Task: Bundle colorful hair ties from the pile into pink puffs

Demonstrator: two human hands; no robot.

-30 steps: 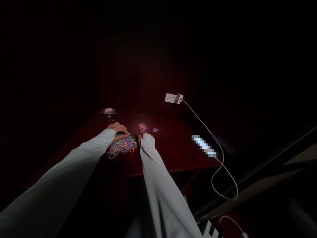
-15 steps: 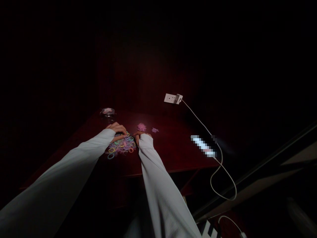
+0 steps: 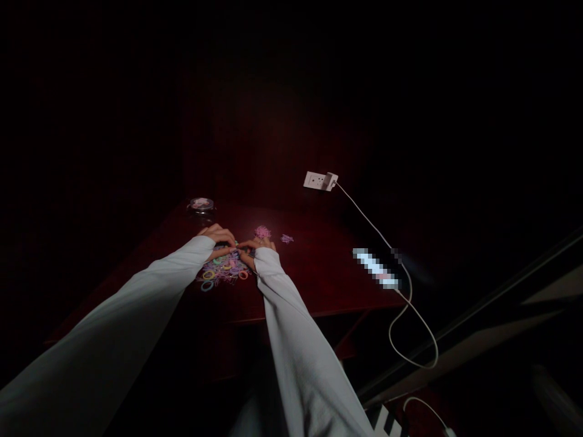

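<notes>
1. The right hand (image 3: 258,249) has moved in over the pile (image 3: 225,270); its fingertips now nearly meet the left hand's, where a gap showed before.
2. The left hand (image 3: 218,240) has stayed about where it was, fingers curved over the pile's far side, thumb near them. Whether either hand pinches a band, I cannot tell.
3. The pile, thin purple bands mixed with coloured rings, lies beneath and just nearer than both hands.
4. Pink bands (image 3: 263,232) lie just beyond the right hand, purple bands (image 3: 286,238) to its right.
5. The table (image 3: 314,279) is dark red; a round container (image 3: 201,205) stands beyond the left hand.
6. Well right of the right hand is a blurred, lit device (image 3: 376,267) with a white cable (image 3: 364,215).
7. Beyond, a socket (image 3: 314,180) shows on the dark wall.
</notes>
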